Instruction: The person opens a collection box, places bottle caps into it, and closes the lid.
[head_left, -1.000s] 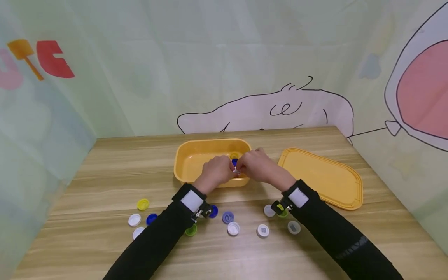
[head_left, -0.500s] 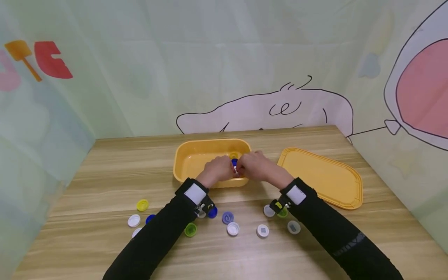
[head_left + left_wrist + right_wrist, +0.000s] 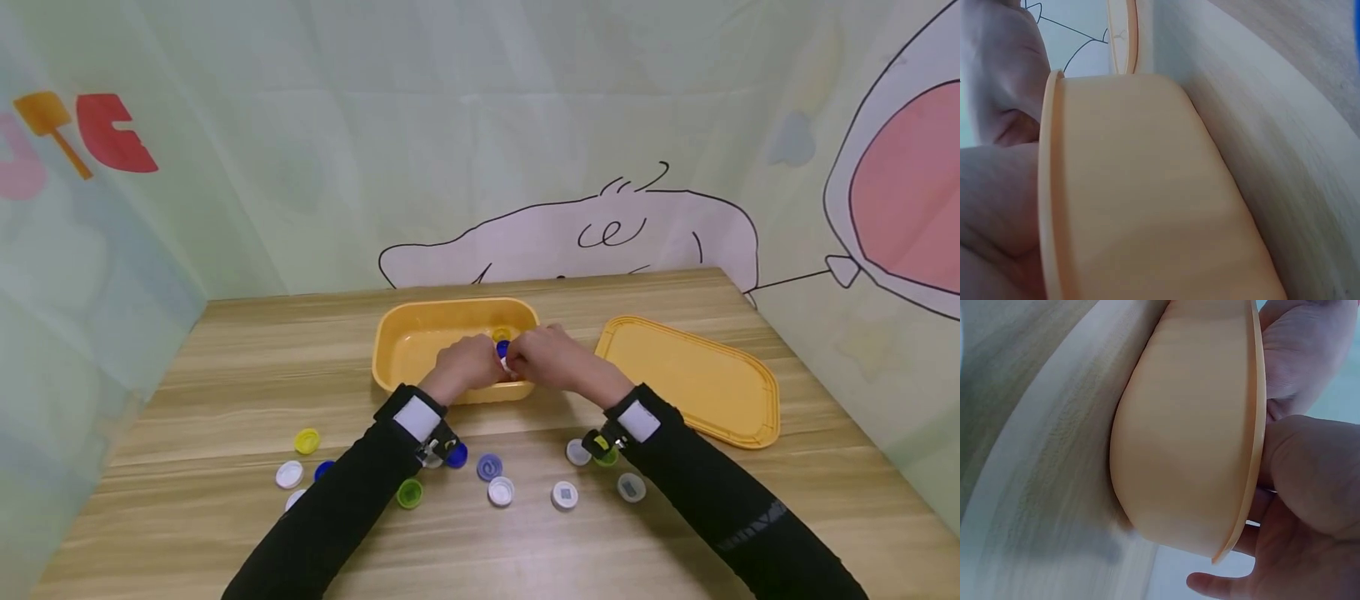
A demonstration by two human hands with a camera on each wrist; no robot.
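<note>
Counter (image 3: 285, 350), one. Tub (image 3: 408, 335), one. Lid (image 3: 690, 375), one. Grips, two: left (image 3: 471, 363), right (image 3: 553, 358). Loose on the counter: white caps (image 3: 501, 492), six, plus a possible seventh mostly hidden at the left wrist; blue caps (image 3: 457, 455), two; green caps (image 3: 409, 493), two; yellow cap (image 3: 307, 441), one; violet cap (image 3: 490, 467), one. Inside the tub: yellow disc (image 3: 501, 334), one; blue disc (image 3: 503, 348), one. Between the grips: white piece (image 3: 506, 364), one, partly hidden.

The left hand (image 3: 471, 365) and right hand (image 3: 555, 358) crowd the right end of the box (image 3: 420, 337). A hand could pass into its left half or over the table (image 3: 288, 367) left of it; the lid (image 3: 693, 383) obstructs the right, caps (image 3: 501, 492) the front.
</note>
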